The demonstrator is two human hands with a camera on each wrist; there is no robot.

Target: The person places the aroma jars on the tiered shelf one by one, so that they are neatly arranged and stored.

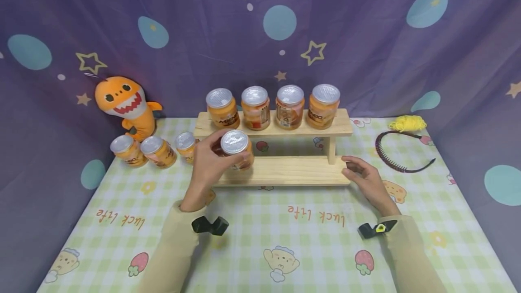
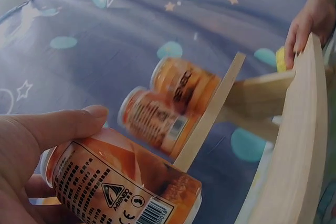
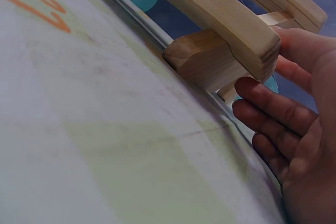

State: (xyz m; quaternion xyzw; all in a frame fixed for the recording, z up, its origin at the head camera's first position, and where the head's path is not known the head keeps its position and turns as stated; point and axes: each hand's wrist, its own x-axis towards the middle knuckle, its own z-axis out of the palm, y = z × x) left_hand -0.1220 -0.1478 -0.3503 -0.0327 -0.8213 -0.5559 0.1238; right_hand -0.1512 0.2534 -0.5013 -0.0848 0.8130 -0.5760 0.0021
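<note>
My left hand (image 1: 209,163) grips an orange can (image 1: 235,143) with a silver lid, thumb on one side and fingers round the other. The can is held above the left end of the lower plank (image 1: 297,170) of a two-tier wooden shelf. In the left wrist view its printed label and barcode face the camera. At the right end of that plank rests my right hand (image 1: 366,181), fingertips against the wood and fingers (image 3: 273,103) loosely bent. Several like cans stand in a row on the upper plank (image 1: 272,131), among them a can (image 1: 324,106) at its right end.
Left of the shelf, 3 more cans stand on the checked tablecloth (image 1: 252,238), one can (image 1: 158,152) in their middle. Behind them sits an orange shark plush (image 1: 126,103). To the right lie a dark toothed headband (image 1: 386,157) and yellow yarn (image 1: 408,123). A purple curtain hangs behind.
</note>
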